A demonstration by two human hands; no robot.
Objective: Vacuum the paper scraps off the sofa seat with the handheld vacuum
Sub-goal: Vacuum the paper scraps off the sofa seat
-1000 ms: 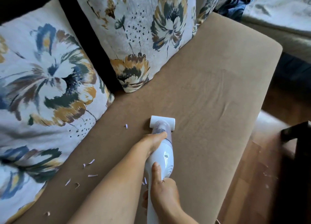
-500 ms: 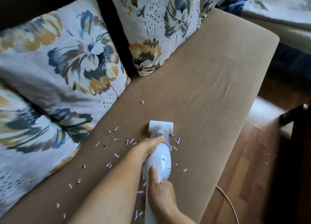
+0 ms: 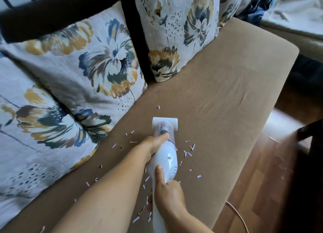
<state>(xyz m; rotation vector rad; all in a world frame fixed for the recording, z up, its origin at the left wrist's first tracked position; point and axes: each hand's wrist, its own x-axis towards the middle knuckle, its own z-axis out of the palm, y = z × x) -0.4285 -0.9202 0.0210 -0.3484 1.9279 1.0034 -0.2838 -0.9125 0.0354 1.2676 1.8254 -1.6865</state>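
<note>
Vacuum: a white plastic handheld vacuum [image 3: 167, 161] with a clear dust chamber lies nose-forward on the tan fabric sofa seat [image 3: 227, 99], its flat white rectangular nozzle head [image 3: 165, 122] down on the cloth.
Left hand: the left hand [image 3: 154, 142] grips the vacuum's forward body just behind the clear chamber, from the left side; the thumb lies along the top toward the nozzle, and the other fingers curl under the body, out of sight.
Right hand: the right hand [image 3: 168, 192] holds the rear handle, fingers wrapped round it, the thumb [image 3: 159, 174] stretched forward flat on the white casing.
Vacuum relative to fingers: the body runs between the two hands, the glossy white middle bare between them; the nozzle head stands clear ahead of the left thumb.
Scraps: small white paper scraps [image 3: 189, 151] lie scattered on the seat on both sides of the vacuum and beneath the forearms; one lone white scrap [image 3: 158, 107] lies just ahead of the nozzle, apart from it.
Cushions: floral print cushions [image 3: 97, 61] in blue, ochre and grey lean along the sofa's dark back, left of the vacuum.
Cord: a thin pale cord [image 3: 239, 215] curves over the wooden floor [image 3: 262, 180] beside the seat's front edge.
</note>
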